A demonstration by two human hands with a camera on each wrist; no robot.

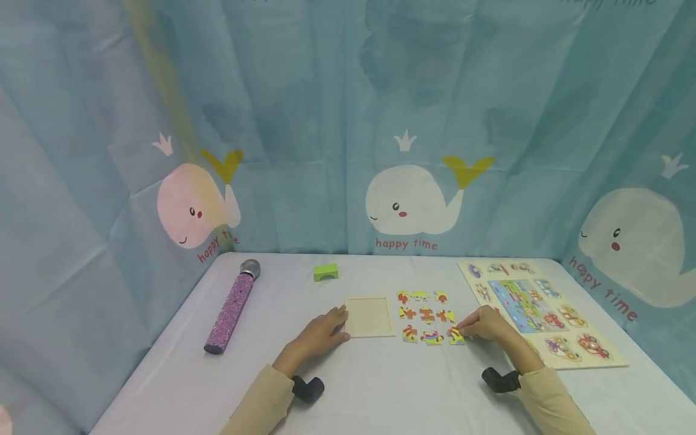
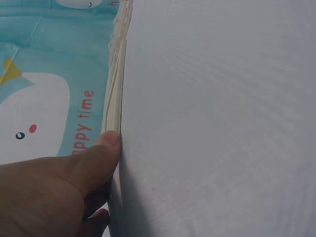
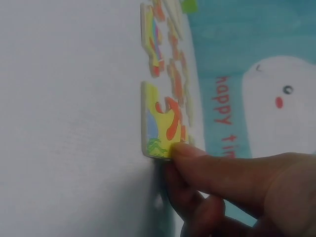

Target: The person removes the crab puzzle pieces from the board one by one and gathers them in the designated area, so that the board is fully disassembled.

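Observation:
My left hand (image 1: 321, 332) rests against the left side of a square wooden puzzle tray (image 1: 370, 317), fingers on its left edge and thumb at its near left corner. In the left wrist view the thumb (image 2: 109, 139) touches the tray's thin edge (image 2: 117, 98). Several colourful jigsaw pieces (image 1: 426, 315) lie in spaced rows right of the tray. At the near right of these rows, my right hand (image 1: 486, 326) pinches a yellow corner jigsaw piece (image 3: 160, 118) between thumb and fingers. That piece shows an orange shape and green grass, and appears close over the white table.
On the left lies a sparkly pink microphone (image 1: 232, 311). A green arched block (image 1: 325, 272) stands toward the back. To the right is a large picture puzzle board (image 1: 587, 326), partly behind the right forearm. A whale-print curtain (image 1: 304, 133) hangs behind the white table (image 1: 380, 393).

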